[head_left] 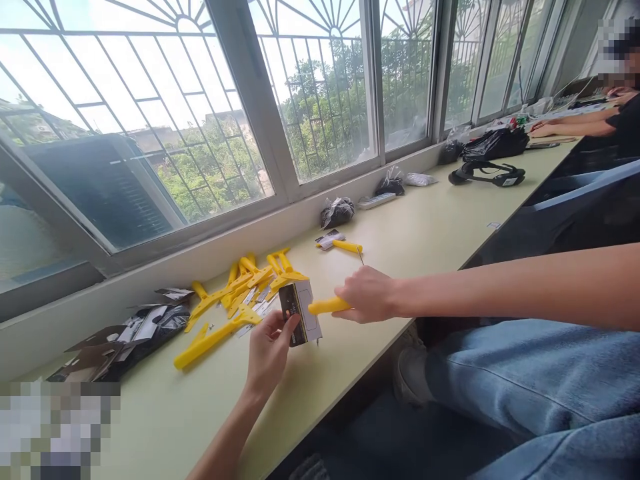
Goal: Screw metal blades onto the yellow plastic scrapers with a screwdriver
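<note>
My left hand (273,343) is closed around the edge of a small black-and-white cardboard sleeve (306,310), held upright above the table. My right hand (367,295) grips a yellow scraper handle (326,306), whose left end meets the sleeve. Whether a blade head sits inside the sleeve is hidden. A thin dark shaft sticks up from the right fist; its kind is unclear. Beyond the left hand lies a pile of yellow scrapers (245,283) with pale blades or cards among them. One larger yellow scraper (210,340) rests nearer, left of that hand.
Another yellow-handled scraper (349,246) with a card sleeve lies farther back. Opened cardboard packaging (135,333) is heaped at left. Along the windowsill are a dark plastic bag (337,212) and a power strip (377,201). A black headset (487,174) lies toward another person's arms (575,125).
</note>
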